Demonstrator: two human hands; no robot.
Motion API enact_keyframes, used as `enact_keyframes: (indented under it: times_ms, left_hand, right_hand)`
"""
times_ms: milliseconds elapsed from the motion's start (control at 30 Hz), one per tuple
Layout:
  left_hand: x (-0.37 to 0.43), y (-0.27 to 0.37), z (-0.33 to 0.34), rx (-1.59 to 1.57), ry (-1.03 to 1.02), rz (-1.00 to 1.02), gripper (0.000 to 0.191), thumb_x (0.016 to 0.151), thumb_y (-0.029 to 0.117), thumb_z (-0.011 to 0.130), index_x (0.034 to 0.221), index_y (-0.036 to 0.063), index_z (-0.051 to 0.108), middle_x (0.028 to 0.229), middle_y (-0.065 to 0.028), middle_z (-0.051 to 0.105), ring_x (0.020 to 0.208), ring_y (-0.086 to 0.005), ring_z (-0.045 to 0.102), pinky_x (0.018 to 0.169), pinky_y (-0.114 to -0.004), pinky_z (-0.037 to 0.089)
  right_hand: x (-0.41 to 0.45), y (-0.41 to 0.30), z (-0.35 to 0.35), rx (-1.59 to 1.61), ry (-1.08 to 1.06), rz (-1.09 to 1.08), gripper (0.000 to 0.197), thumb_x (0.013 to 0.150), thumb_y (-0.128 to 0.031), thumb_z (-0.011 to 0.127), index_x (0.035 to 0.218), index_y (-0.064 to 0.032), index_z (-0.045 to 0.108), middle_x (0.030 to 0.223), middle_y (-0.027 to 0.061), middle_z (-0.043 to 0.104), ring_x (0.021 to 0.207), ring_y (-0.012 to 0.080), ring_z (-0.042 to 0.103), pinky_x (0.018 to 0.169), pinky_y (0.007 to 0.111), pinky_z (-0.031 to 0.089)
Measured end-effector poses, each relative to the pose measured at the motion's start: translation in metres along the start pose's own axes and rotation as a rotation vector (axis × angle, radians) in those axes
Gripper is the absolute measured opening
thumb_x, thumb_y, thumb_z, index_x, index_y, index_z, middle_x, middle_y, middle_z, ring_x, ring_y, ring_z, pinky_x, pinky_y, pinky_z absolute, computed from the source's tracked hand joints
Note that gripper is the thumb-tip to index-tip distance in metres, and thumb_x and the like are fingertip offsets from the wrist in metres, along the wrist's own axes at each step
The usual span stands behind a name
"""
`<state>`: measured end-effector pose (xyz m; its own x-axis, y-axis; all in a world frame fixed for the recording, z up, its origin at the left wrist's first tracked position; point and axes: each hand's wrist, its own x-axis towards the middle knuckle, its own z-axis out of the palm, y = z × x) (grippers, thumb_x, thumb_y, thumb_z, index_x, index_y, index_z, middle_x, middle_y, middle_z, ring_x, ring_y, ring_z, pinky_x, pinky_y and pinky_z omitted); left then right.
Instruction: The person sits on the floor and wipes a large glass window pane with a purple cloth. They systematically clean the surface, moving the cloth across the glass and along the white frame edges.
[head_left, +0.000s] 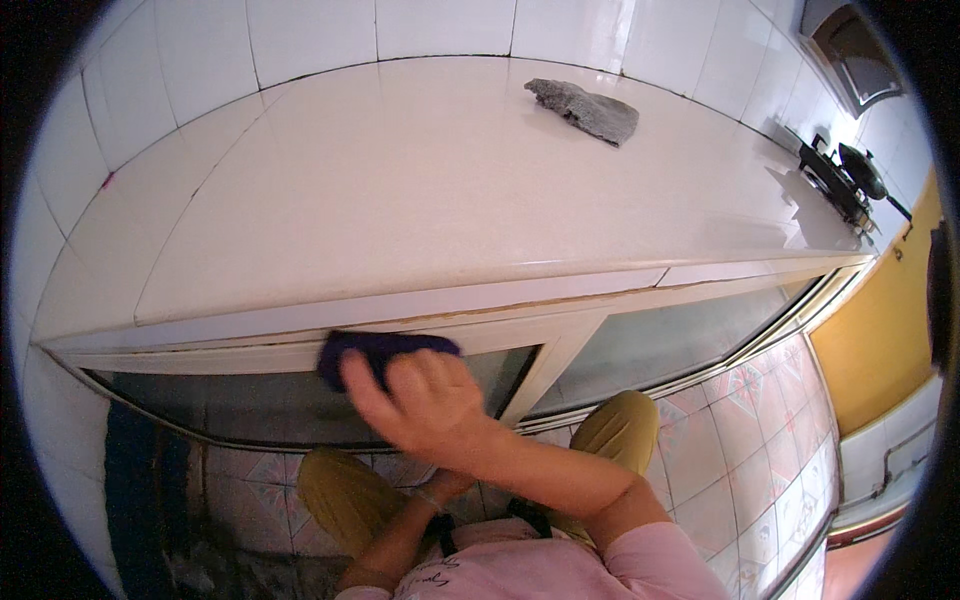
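Note:
My right hand presses a dark blue cloth against the upper frame and glass of a sliding cabinet door, just below the countertop's front edge. Thumb and fingers are bent over the cloth. My left hand is low between my knees, mostly hidden under the right forearm; whether it holds anything does not show. A crumpled grey cloth lies on the pale countertop, towards the tiled wall.
At the far right end of the countertop stands a black gas stove with a dark pan on it. A second glass door is right of the first. My knees are close to the doors, above a patterned tile floor. A yellow panel stands at right.

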<state>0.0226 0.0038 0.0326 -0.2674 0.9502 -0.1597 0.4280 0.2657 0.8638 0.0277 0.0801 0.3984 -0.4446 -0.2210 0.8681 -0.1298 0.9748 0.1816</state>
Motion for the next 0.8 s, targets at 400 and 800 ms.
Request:
enact_keyframes:
  times_ms: [400,800]
  left_hand:
    - [-0.053,-0.009,-0.020,0.144,0.240,-0.041,0.055,0.092,0.030,0.057,0.138,0.0038,0.040,0.141,-0.0167,0.042,0.128,-0.0303,0.041,0.104,-0.038,0.034]
    - [-0.043,0.029,-0.038,0.059,0.128,-0.042,0.046,0.096,0.031,0.050,0.133,0.0043,0.048,0.131,-0.0216,0.052,0.121,-0.0341,0.048,0.102,-0.039,0.036]
  right_hand:
    - [0.040,-0.049,0.041,0.264,0.063,-0.037,0.042,0.069,-0.016,0.058,0.109,-0.0031,0.061,0.078,0.0028,0.046,0.070,0.0158,0.051,0.057,0.027,0.044]
    - [-0.028,0.025,-0.019,0.122,0.033,0.137,0.040,0.073,-0.011,0.057,0.113,-0.0070,0.061,0.073,0.0037,0.043,0.065,0.0187,0.050,0.055,0.034,0.043]
